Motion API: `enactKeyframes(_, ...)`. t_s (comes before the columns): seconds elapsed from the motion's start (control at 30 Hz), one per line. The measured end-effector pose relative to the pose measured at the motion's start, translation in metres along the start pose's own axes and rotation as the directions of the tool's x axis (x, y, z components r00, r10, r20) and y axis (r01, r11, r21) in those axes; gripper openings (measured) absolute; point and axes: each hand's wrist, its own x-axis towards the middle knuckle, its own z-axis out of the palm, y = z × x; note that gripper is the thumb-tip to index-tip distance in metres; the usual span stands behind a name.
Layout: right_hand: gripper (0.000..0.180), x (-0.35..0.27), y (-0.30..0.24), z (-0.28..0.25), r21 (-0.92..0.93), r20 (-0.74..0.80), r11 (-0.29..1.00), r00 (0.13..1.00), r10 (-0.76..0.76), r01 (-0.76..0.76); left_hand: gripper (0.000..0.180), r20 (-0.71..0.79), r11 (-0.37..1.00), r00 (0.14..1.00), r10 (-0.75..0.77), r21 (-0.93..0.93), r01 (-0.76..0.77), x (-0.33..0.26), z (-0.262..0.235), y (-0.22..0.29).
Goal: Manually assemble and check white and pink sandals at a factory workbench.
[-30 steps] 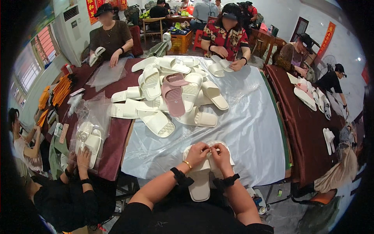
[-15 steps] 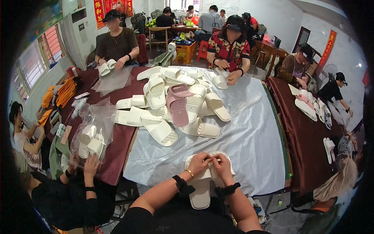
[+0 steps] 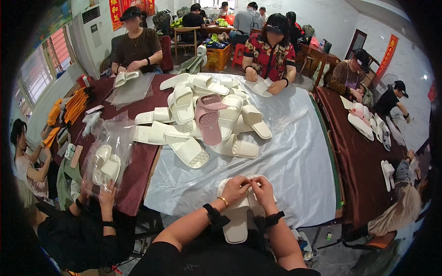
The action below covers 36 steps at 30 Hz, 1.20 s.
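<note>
A pair of cream slippers lies at the table's near edge, the left slipper (image 3: 236, 229) pointing toward me with its lower end over the edge. Above them, my left hand (image 3: 236, 189) and my right hand (image 3: 262, 190) meet at the fingertips, both closed in a pinch. Whatever sits between the fingers is too small to make out. My hands cover much of the slippers' straps, and the second slipper is mostly hidden under my right hand and wrist band.
A heap of cream slippers (image 3: 189, 152) fills the table's middle, with a pink slipper (image 3: 209, 120) on top. Clear plastic bags (image 3: 117, 133) lie at left, where a co-worker's hands touch a bagged pair. Two people opposite handle slippers. Another table (image 3: 350, 175) stands at right.
My hands stay pinched together over the slippers, with only slight finger movement. Opposite, the person in the floral shirt has turned a slipper flatter; the whole view has shifted a little.
</note>
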Motion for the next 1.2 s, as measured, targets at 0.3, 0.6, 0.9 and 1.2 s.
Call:
enactKeyframes(0.3,0.017,0.006,0.016,0.0,-0.151,0.055,0.987,0.997,-0.052,0.06,0.018,0.032,0.995,0.995,0.092,0.045,-0.093,0.001,0.0,-0.008)
enactKeyframes(0.6,0.017,0.005,0.017,-0.004,-0.224,0.131,0.963,0.984,-0.125,0.152,0.018,0.082,0.961,0.98,0.183,0.196,-0.196,-0.003,0.0,0.004)
enactKeyframes(0.9,0.017,-0.001,0.013,-0.006,-0.272,0.151,0.957,0.987,-0.059,0.099,0.017,0.089,0.948,0.973,0.211,0.224,-0.226,-0.008,-0.001,0.008)
enactKeyframes(1.2,0.014,-0.008,-0.025,-0.019,-0.024,-0.131,0.997,0.988,-0.082,0.08,0.028,-0.106,0.935,0.978,0.18,0.328,-0.137,-0.006,-0.025,-0.017)
